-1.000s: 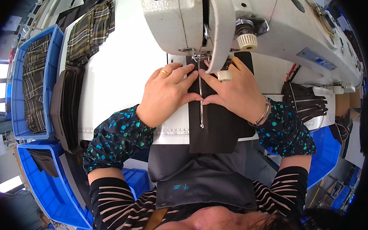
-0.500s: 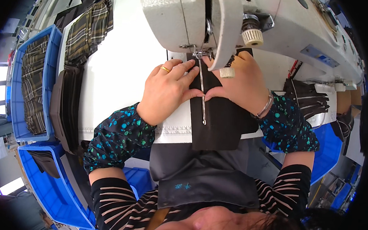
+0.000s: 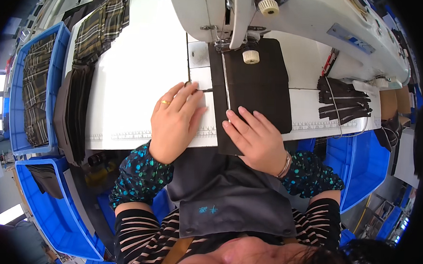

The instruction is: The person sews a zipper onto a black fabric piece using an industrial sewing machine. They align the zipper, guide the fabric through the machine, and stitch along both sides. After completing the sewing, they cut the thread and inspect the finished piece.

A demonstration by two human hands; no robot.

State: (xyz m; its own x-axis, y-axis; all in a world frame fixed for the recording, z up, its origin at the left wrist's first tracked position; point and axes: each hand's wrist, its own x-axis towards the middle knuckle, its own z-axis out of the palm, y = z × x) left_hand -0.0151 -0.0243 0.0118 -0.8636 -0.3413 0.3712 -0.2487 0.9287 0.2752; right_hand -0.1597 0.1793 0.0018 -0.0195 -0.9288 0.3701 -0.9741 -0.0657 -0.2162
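A dark brown fabric panel (image 3: 266, 82) lies flat on the white table beneath the head of a sewing machine (image 3: 194, 9). Along its left part runs a zipper (image 3: 226, 78) with silvery teeth, its far end at the presser foot (image 3: 222, 45). My right hand (image 3: 256, 141) rests on the near part of the panel, fingers stretched out, fingertips beside the zipper's near end. Just left of the panel, my left hand (image 3: 173, 123) is over the table with its fingers extended and nothing in them. The needle's tip is too small to make out.
Plaid fabric pieces (image 3: 102, 23) and a stack of dark panels (image 3: 76, 110) lie at the table's left. Blue bins (image 3: 63, 86) stand beyond that edge. To the right are a bundle of zippers (image 3: 345, 98), a red-handled tool (image 3: 329, 61) and another blue bin (image 3: 358, 163).
Both hands have come nearer to me, away from the presser foot. My left hand has left the panel; my right hand has flattened on it. More of the panel shows.
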